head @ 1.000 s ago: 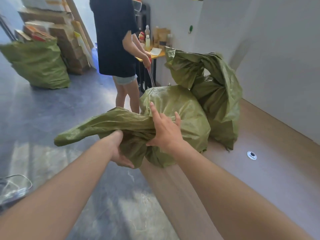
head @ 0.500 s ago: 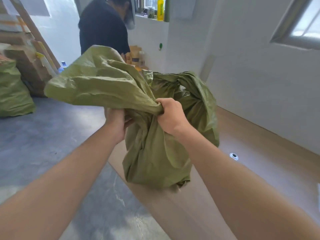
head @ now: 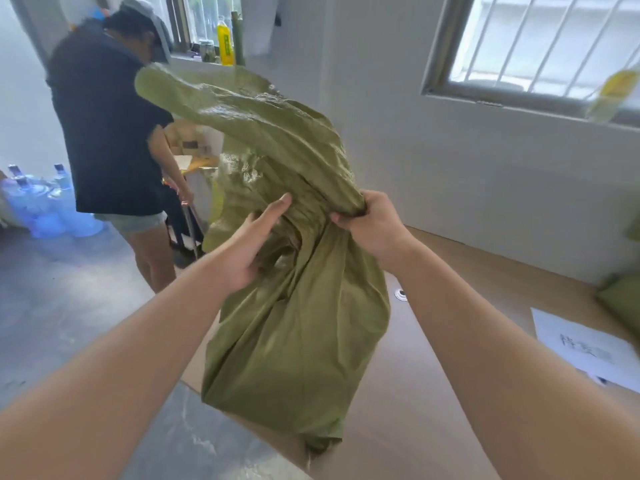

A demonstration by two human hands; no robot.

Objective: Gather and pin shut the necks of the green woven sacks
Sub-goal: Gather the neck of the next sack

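Note:
A green woven sack (head: 298,334) stands upright on the brown floor in front of me. Its loose upper cloth (head: 242,109) sweeps up and to the left above the gathered neck. My right hand (head: 370,221) grips the bunched neck from the right. My left hand (head: 256,244) lies against the neck's left side with its fingers stretched out along the folds. A second green sack (head: 239,178) stands behind the first, mostly hidden by it. No pin shows in the frame.
A person in a dark top (head: 107,133) stands at the left, bent over a small table. Water bottles (head: 45,206) sit on the grey floor far left. A printed paper (head: 585,348) and another green sack (head: 623,303) lie at the right. Bottles stand on the window sills.
My left hand has let go of its grip and now lies flat on the neck. The loose top has swung further upward, and my view has tilted up toward the window.

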